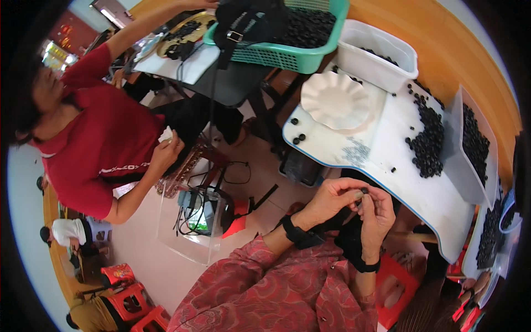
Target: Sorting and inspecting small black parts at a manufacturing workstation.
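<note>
My left hand [333,200] and my right hand [378,214] meet in front of the table's near edge. Thumbs and fingers of both are pinched around one small round black part [364,190], mostly covered by the fingertips. A pile of similar small black round parts [427,138] lies on the white table [381,160], with a few strays by its left edge. Beyond my hands, a cream scalloped dish [336,101] sits on the same table. Dark bands are around both my wrists.
A white tub [376,47], a green basket [310,58] and a clear bin [464,152] hold black parts. At the left, a person in a red shirt [105,127] holds something white. Red stools [133,299] and a clear stool with cables [191,221] stand on the floor.
</note>
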The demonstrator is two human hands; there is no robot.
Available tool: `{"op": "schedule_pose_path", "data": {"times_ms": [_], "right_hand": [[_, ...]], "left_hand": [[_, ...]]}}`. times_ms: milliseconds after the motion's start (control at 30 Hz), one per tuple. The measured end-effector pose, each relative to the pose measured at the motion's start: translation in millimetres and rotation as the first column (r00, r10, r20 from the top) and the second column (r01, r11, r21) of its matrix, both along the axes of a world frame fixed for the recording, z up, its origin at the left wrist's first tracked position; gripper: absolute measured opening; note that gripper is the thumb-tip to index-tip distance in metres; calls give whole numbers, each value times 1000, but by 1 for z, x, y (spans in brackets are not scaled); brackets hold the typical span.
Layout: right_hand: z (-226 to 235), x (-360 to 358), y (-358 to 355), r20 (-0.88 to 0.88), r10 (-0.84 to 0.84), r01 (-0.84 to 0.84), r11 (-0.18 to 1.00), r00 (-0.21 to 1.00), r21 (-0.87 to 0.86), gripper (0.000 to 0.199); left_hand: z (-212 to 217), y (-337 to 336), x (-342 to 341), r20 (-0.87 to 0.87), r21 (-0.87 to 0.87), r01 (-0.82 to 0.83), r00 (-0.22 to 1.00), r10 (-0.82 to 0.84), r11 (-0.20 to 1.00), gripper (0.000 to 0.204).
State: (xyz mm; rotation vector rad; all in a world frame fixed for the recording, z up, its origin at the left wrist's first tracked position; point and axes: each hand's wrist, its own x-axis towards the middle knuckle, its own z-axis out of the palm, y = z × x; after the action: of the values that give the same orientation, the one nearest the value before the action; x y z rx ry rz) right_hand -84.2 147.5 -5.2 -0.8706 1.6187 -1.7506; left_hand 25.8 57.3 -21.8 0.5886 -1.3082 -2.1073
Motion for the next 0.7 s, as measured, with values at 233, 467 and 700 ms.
{"op": "schedule_pose_path", "data": {"times_ms": [233, 467, 700], "right_hand": [[13, -1, 2, -97, 83, -77, 995, 992, 60, 11], [15, -7, 3, -355, 24, -53, 996, 934, -72, 12], [22, -14, 12, -408, -101, 57, 991, 907, -118, 12]], "left_hand": [[1, 1, 8, -68, 53, 0, 998, 3, 999, 27], [8, 7, 1, -71, 27, -6, 997, 8, 1000, 28], [-7, 13, -9, -137, 171, 79, 989, -55, 982, 23]]}}
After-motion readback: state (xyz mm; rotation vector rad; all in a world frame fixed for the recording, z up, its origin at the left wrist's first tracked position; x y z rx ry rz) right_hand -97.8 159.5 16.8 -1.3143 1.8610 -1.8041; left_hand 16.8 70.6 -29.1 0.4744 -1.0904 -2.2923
